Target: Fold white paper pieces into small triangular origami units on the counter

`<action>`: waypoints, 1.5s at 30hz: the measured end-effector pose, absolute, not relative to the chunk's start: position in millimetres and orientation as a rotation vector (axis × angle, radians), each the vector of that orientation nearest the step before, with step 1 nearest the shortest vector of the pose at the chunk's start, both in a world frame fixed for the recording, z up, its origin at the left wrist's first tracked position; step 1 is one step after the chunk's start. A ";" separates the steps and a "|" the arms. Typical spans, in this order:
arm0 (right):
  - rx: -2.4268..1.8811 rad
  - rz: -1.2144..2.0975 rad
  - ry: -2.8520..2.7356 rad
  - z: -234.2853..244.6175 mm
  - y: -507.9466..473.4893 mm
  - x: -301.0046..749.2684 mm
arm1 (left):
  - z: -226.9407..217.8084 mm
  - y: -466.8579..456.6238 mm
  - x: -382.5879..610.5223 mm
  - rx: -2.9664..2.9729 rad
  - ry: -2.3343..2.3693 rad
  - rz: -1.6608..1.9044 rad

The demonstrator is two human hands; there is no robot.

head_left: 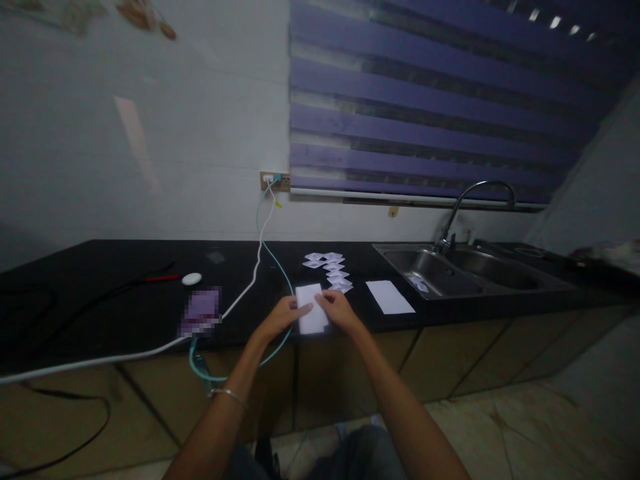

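A white folded sheet of paper (311,313) lies on the black countertop (125,293) near its front edge. My left hand (283,315) presses on the sheet's left side with closed fingers. My right hand (336,308) pinches the sheet's right side. Just behind my hands lie several small folded white paper pieces (330,267) in a cluster. A second flat white sheet (389,297) lies to the right, next to the sink.
A steel sink (450,270) with a curved tap (475,200) is set in the counter at right. White and teal cables (260,253) run from a wall socket (275,180) across the counter. A round white object (191,279) and dark cables lie at left.
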State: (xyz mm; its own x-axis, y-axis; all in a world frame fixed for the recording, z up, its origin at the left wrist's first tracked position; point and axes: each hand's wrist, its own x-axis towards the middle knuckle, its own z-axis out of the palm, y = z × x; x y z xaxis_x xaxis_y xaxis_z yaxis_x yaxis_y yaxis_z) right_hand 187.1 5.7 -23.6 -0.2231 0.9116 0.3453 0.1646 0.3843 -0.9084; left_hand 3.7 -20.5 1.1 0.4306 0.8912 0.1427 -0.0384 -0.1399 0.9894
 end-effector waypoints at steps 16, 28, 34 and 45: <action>-0.979 0.936 -1.682 -20.7 0.4 186.9 | -3.7 -15.5 7.6 1.561 0.996 1.077; -0.970 0.849 -1.742 -18.6 0.2 187.9 | -5.4 -14.9 8.0 1.573 0.976 1.098; -0.961 0.832 -1.775 -17.3 0.9 187.8 | 0.0 -18.1 10.3 1.550 0.993 1.108; -0.981 0.802 -1.740 -22.0 3.5 189.1 | -5.7 -15.8 9.3 1.528 0.901 1.090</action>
State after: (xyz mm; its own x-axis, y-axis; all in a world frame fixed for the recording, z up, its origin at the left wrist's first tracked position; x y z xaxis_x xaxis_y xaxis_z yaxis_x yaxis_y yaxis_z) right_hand 189.1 3.5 -22.0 -0.2277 0.8823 0.4120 0.2596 0.4628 -0.8476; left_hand 9.3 -15.8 -5.7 0.3131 0.9295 0.1949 0.0164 -0.2105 0.9775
